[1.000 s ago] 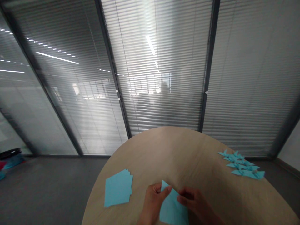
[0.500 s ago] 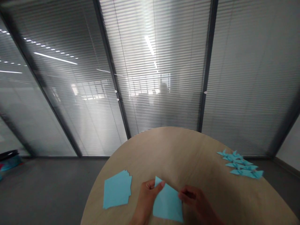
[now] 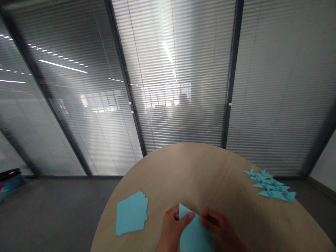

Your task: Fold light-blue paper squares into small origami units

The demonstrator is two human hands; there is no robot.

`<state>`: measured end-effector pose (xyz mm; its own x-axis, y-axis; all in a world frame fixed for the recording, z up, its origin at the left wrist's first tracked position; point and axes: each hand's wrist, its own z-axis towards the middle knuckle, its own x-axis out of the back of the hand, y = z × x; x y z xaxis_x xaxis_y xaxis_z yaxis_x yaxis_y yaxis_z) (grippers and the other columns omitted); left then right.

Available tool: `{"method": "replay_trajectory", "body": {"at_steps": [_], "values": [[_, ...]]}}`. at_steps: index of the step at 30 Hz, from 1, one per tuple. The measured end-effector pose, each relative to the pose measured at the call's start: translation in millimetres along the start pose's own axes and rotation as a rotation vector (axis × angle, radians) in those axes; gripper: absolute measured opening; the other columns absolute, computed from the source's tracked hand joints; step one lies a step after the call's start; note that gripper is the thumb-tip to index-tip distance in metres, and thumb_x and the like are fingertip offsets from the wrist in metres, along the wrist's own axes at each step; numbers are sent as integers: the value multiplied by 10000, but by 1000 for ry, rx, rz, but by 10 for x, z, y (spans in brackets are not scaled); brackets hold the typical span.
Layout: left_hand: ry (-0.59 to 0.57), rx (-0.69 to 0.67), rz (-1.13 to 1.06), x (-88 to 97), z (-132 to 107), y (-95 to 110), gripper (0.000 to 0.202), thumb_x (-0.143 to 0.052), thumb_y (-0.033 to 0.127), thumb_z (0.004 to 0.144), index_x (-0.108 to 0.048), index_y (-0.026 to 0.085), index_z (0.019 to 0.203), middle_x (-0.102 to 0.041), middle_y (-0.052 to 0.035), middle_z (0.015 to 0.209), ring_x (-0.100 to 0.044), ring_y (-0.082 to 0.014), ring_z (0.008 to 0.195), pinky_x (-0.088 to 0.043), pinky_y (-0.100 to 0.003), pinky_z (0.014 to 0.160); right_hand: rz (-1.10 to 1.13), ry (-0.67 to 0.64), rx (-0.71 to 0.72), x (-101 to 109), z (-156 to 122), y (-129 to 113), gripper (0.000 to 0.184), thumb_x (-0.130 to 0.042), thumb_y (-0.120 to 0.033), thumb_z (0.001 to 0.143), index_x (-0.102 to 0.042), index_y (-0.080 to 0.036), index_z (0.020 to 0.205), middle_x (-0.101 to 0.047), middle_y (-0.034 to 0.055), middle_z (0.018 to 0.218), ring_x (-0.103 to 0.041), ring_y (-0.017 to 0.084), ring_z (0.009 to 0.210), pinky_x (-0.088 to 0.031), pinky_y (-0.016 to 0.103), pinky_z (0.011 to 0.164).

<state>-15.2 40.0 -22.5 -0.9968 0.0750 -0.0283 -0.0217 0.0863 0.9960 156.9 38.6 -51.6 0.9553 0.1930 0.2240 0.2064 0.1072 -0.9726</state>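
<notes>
A light-blue sheet of paper (image 3: 194, 235) is held between my two hands near the front of the table, one corner pointing up and away. My left hand (image 3: 173, 224) pinches it close to that corner, thumb on top and fingers behind. At the upper right edge, my right hand (image 3: 215, 222) grips the sheet with thumb and fingertips. The lower part of the paper runs out of the picture. To the left lies a loose stack of the same blue paper (image 3: 131, 214), its edges slightly fanned.
Several folded blue paper figures (image 3: 274, 187) sit in rows by the right edge of the round wooden table (image 3: 183, 171). Beyond it stand glass partitions with blinds (image 3: 181, 119). A dark-rimmed blue container (image 3: 12, 180) is on the floor at far left.
My left hand has moved right and slightly nearer, bringing the paper's top corner with it. The sheet has shifted right and down, while my right hand stays nearly in place.
</notes>
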Motion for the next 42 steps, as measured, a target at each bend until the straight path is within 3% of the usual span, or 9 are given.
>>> {"method": "replay_trajectory", "body": {"at_steps": [6, 11, 15, 20, 26, 31, 34, 37, 42], "values": [[97, -21, 56, -2, 23, -72, 302, -828, 372, 518, -705, 147, 679, -627, -6, 596, -527, -137, 571, -414, -227, 553, -91, -23, 40, -12, -36, -48, 348, -532, -498, 760, -573, -174, 638, -563, 12, 625, -530, 177, 645, -389, 271, 615], [149, 7, -97, 67, 74, 55, 334, -861, 357, 461, -674, 141, 635, -585, 23, 486, -473, -94, 455, -350, -197, 465, -109, -24, 60, 39, -38, -82, 331, -546, -469, 758, -581, -170, 620, -596, 23, 619, -562, 182, 645, -411, 268, 627], [180, 5, -185, 152, 72, 139, 335, -868, 328, 485, -679, 134, 682, -657, -12, 546, -549, -106, 504, -404, -199, 525, -103, -6, 65, 60, -40, -47, 309, -559, -444, 770, -606, -170, 634, -619, 22, 631, -573, 177, 651, -418, 257, 629], [172, 19, -202, 142, 42, 134, 323, -853, 338, 527, -678, 138, 711, -670, -10, 574, -572, -110, 520, -427, -201, 547, -102, 68, 51, 50, 4, 45, 302, -568, -445, 760, -600, -175, 628, -608, 8, 611, -551, 165, 628, -414, 252, 615], [81, 53, -193, 98, 38, 102, 372, -820, 400, 556, -681, 146, 790, -679, -12, 606, -626, -155, 603, -499, -269, 656, -101, 290, 48, 154, 72, 63, 343, -559, -522, 747, -615, -195, 659, -582, 2, 599, -532, 176, 587, -406, 265, 569], [-24, 14, 23, 134, 47, 54, 519, -706, 514, 663, -687, 127, 1009, -696, -50, 641, -653, -208, 683, -505, -300, 667, -100, 381, 31, 220, 103, 57, 372, -574, -558, 710, -651, -194, 711, -647, 53, 682, -588, 239, 666, -449, 309, 638], [-30, -113, 202, 129, 34, 54, 501, -581, 525, 786, -662, 160, 1120, -739, -95, 853, -661, -232, 830, -490, -306, 740, -107, 314, 37, 188, 91, 52, 352, -586, -548, 710, -650, -203, 689, -656, 50, 688, -596, 238, 680, -460, 310, 657], [-92, -159, 370, 82, 1, 64, 387, -583, 475, 803, -722, 178, 1008, -736, -92, 933, -646, -232, 850, -457, -279, 746, -117, 221, 68, 120, 51, 53, 313, -601, -509, 730, -652, -203, 685, -659, 36, 685, -592, 216, 675, -457, 294, 667], [-217, -122, 531, -10, -51, 69, 383, -578, 451, 794, -690, 158, 576, -530, 2, 521, -442, -139, 526, -292, -245, 522, -136, 141, 118, 50, 22, 58, 314, -599, -482, 750, -655, -180, 686, -648, 22, 644, -576, 176, 638, -432, 255, 633]]}}
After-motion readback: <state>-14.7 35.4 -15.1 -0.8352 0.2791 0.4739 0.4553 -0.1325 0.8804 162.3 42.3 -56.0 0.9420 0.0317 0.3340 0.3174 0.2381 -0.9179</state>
